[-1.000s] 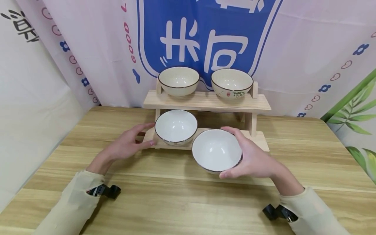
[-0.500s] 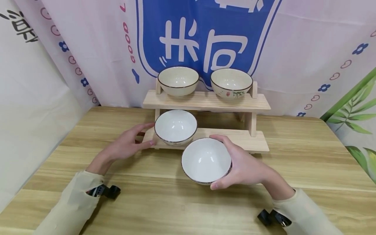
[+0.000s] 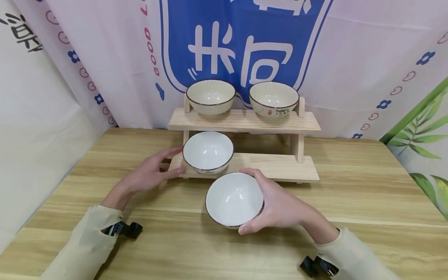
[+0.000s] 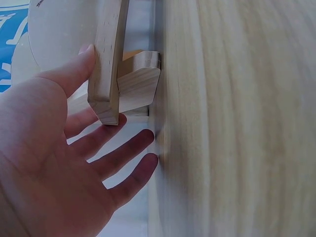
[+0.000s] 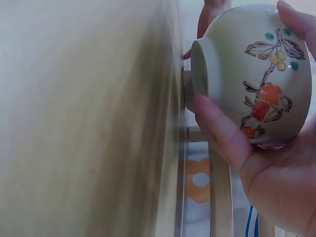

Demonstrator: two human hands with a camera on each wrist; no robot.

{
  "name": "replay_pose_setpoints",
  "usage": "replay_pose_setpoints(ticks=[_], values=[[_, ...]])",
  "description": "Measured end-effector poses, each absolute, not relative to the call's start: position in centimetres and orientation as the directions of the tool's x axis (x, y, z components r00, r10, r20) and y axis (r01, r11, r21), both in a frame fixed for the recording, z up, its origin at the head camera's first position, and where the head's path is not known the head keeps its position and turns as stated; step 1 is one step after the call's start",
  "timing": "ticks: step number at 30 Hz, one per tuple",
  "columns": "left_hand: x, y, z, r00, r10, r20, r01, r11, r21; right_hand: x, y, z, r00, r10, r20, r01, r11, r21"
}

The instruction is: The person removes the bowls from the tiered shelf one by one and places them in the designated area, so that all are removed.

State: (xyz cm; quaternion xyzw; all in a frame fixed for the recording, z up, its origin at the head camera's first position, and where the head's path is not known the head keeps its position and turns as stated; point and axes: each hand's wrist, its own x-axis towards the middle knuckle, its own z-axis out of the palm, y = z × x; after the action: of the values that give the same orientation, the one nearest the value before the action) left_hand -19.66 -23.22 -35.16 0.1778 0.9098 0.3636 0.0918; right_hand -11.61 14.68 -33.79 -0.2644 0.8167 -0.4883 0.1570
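My right hand (image 3: 280,204) grips a white bowl (image 3: 233,200) by its right side, over the table just in front of the wooden stand (image 3: 273,166). This bowl has a dark rim, and the right wrist view shows painted orange fruit and leaves on its outside (image 5: 271,98); fingertips reach its foot. My left hand (image 3: 148,171) is at the left end of the stand's lower shelf, thumb against the board (image 4: 106,64), the other fingers loosely spread. Close to it, a second white bowl (image 3: 208,151) sits on the lower shelf.
Two cream bowls, one left (image 3: 210,97) and one right (image 3: 274,100), stand on the upper shelf (image 3: 245,121). Behind the stand hangs a printed curtain (image 3: 350,70). The wood-grain table (image 3: 168,241) extends in front and to both sides.
My right hand has drawn its bowl left and toward me, away from the lower shelf, baring the shelf's right part. The left hand has stayed at the shelf end.
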Motion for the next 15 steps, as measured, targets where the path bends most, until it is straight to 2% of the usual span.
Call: replay_pose_setpoints(ticks=[6,15], values=[[-19.7,-23.2,-35.2,-0.921,0.388,-0.041,0.252,0.671,0.697,-11.2,14.0,-33.9,-0.834,-0.551,-0.012,-0.272,0.431,-0.86],[-19.6,-23.2,-35.2,-0.924,0.379,-0.05,0.237,0.671,0.702,-10.9,13.2,-34.1,-0.84,-0.542,-0.015,-0.256,0.422,-0.87]])
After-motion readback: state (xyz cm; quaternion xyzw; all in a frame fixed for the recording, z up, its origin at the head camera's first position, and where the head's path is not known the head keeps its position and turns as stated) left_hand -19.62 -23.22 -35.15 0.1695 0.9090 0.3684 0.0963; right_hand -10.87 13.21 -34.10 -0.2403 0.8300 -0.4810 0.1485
